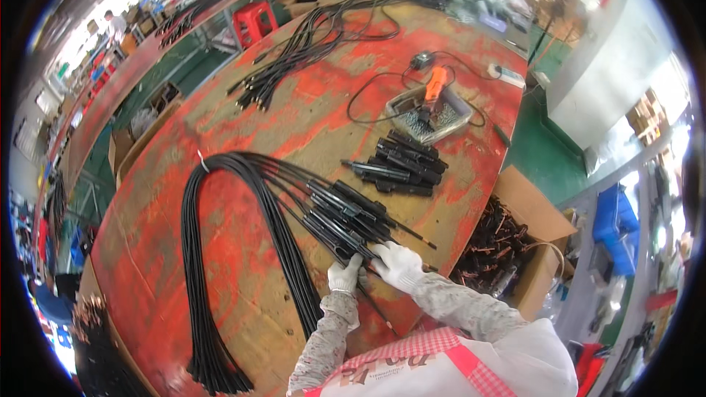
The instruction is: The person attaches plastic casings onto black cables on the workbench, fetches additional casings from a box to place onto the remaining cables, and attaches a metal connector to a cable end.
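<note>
My left hand, in a white glove, is closed round a black cable whose thin end slants down past the fingers toward the table's near edge. Close beside it, my white-gloved right hand has its fingers bent over the end of a black plastic handle; the grip itself is partly hidden. Just beyond both hands lie several black handles fitted on cables, side by side. These cables belong to a long bundle of black cables, bent in a loop and bound with a white tie.
Loose black handles are piled farther right. Behind them a tray of small metal parts holds an orange-handled power tool. More cables lie at the far side. A cardboard box of dark copper-coloured parts stands right of the worn red table.
</note>
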The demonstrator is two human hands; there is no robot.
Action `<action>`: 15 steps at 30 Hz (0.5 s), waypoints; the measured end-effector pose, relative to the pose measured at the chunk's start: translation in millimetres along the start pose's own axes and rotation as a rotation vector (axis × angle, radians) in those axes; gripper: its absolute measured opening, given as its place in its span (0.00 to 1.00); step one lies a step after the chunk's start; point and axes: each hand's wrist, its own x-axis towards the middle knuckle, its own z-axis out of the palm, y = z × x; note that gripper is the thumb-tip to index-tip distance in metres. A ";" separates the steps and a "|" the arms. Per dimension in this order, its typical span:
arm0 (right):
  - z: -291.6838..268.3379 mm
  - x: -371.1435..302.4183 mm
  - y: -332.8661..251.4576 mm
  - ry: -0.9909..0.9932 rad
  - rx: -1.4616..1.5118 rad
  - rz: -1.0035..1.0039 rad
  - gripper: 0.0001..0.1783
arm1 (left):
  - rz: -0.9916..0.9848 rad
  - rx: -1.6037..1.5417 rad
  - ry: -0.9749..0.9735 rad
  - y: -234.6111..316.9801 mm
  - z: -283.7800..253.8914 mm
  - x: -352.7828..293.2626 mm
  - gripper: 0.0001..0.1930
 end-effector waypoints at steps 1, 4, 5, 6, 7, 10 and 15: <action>-14.9 1.6 4.7 0.028 0.004 0.011 0.13 | -0.024 0.015 -0.020 7.6 7.4 0.5 0.15; -47.4 17.8 22.9 0.143 0.015 -0.120 0.10 | -0.066 -0.006 -0.045 13.4 8.6 -4.1 0.16; -57.9 29.4 27.7 0.174 -0.031 -0.078 0.13 | -0.098 -0.060 -0.042 11.0 4.8 -6.9 0.17; -60.0 44.4 40.0 0.291 -0.058 -0.075 0.15 | -0.072 -0.093 -0.031 10.1 2.9 -11.9 0.16; -54.9 60.4 55.6 0.407 -0.086 -0.068 0.18 | -0.049 -0.125 -0.022 8.5 -0.5 -15.9 0.16; -38.8 92.7 87.0 0.329 -0.297 0.007 0.25 | -0.019 -0.127 -0.006 -9.1 -21.9 -15.6 0.16; -39.8 80.7 101.0 0.285 -0.346 -0.004 0.27 | -0.138 -0.348 -0.015 -12.8 -20.0 -38.8 0.15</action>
